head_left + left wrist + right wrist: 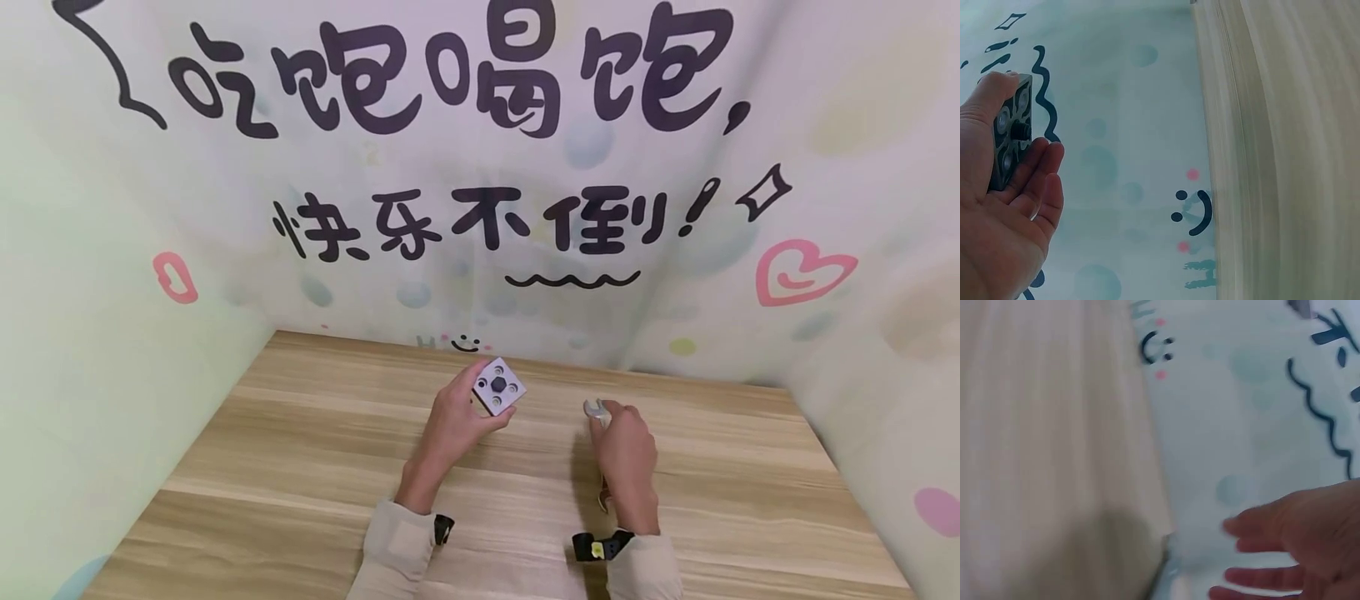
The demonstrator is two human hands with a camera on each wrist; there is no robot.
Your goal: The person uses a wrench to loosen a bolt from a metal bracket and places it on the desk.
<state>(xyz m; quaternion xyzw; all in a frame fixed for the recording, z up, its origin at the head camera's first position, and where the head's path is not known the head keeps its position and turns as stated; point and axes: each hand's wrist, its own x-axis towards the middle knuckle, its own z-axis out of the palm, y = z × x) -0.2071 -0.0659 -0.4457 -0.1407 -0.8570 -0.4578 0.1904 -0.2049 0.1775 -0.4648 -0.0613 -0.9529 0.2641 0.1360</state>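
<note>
At the left, the left hand [456, 417] holds a small white square block [498, 387] tilted up above the wooden table [300, 467], thumb on one edge and fingers curled behind the other. The block's upper face shows a dark bolt head in the middle and four round holes at the corners. The left wrist view shows the same block [1011, 131] pinched between thumb and fingertips [1044, 164]. Just right of it, apart from the block, the right hand [626, 454] grips a small metal wrench [597, 409], whose open-ended head sticks out above the knuckles. Behind both hangs a pale printed backdrop [480, 192] with dark lettering.
</note>
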